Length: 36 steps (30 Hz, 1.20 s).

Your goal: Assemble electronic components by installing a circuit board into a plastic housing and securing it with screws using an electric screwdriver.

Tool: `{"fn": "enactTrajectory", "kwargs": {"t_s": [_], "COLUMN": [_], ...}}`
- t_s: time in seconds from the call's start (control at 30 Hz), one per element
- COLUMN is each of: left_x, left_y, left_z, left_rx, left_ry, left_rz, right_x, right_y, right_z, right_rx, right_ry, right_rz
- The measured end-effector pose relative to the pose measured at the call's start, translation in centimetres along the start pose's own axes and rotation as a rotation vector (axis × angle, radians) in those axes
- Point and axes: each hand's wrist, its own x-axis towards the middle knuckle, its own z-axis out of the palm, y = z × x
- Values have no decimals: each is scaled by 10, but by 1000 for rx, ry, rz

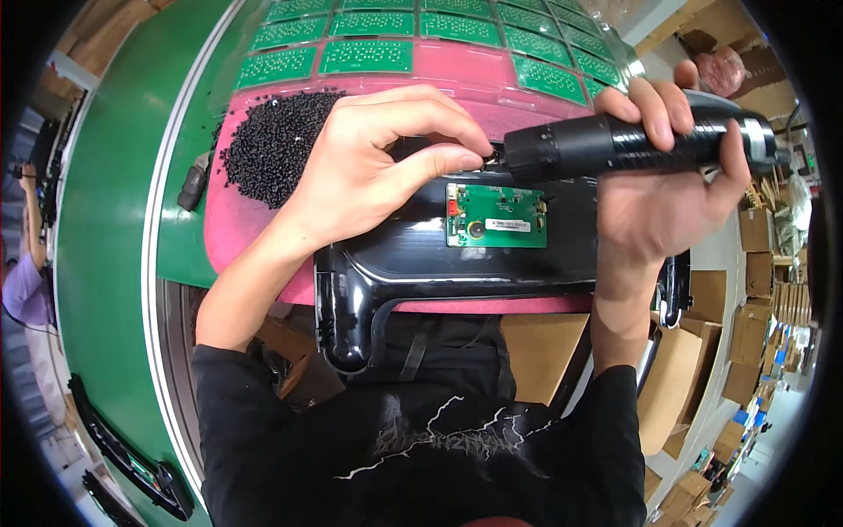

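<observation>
My right hand is wrapped round a black electric screwdriver, held almost level with its nose toward the left. At that nose, the thumb and forefinger of my left hand are pinched together. Whatever they hold there is small and dark, and I cannot make it out. Just below the tool lies a green circuit board with a white label and a red connector. It sits on a glossy black plastic housing, partly hidden by my hands. Left of my left hand, small black screws form a heap.
Clear trays of green circuit boards line the far side of the pink mat. A short dark cylinder lies on the green table. Cardboard boxes are stacked at right; another person is at far left.
</observation>
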Motion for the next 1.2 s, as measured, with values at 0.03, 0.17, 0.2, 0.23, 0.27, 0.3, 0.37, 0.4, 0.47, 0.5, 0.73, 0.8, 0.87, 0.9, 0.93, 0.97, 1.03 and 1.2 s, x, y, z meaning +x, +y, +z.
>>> {"fn": "enactTrajectory", "kwargs": {"t_s": [0.03,0.17,0.2,0.23,0.27,0.3,0.37,0.4,0.47,0.5,0.73,0.8,0.87,0.9,0.93,0.97,1.03,1.2], "left_x": [-1,1,0,0,1,0,-2,-1,0,0,-2,-4,-4,-4,-4,-5,-5,-5], "left_y": [0,3,5,6,6,7,4,5,8,9,9,9,6,5,3,1,-3,2], "left_z": [1,11,7,5,7,5,10,9,8,8,9,10,12,13,13,12,10,12], "left_rx": [-69,-263,-253,-246,-270,-205,-254,-271,-255,-238,-223,-166,-44,78,234,230,443,480], "left_ry": [13,131,97,61,41,-45,-103,-120,-110,-102,-134,-138,-142,-144,-147,-152,-107,-116], "left_rz": [-26,-208,-242,-276,-335,-393,-407,-469,-477,-477,-460,-410,-276,-143,-28,-27,243,283], "right_x": [-1,-14,-16,-18,-19,-19,-23,-24,-26,-27,-32,-33,-34,-34,-34,-34,-34,-34], "right_y": [-1,-13,-14,-15,-16,-19,-21,-20,-18,-15,-9,-8,-6,-5,-2,-1,-1,-4], "right_z": [5,3,3,4,5,5,4,5,6,7,11,12,12,12,14,15,16,12], "right_rx": [-28,-11,-4,2,23,15,-16,-16,-77,-77,-107,-100,-117,-132,-136,-139,-117,-132], "right_ry": [49,9,12,16,31,23,37,41,36,36,52,48,54,60,105,110,144,21], "right_rz": [-15,-23,-28,-35,-47,-46,-78,-73,-114,-112,-129,-142,-149,-155,-168,-172,-159,-94]}}
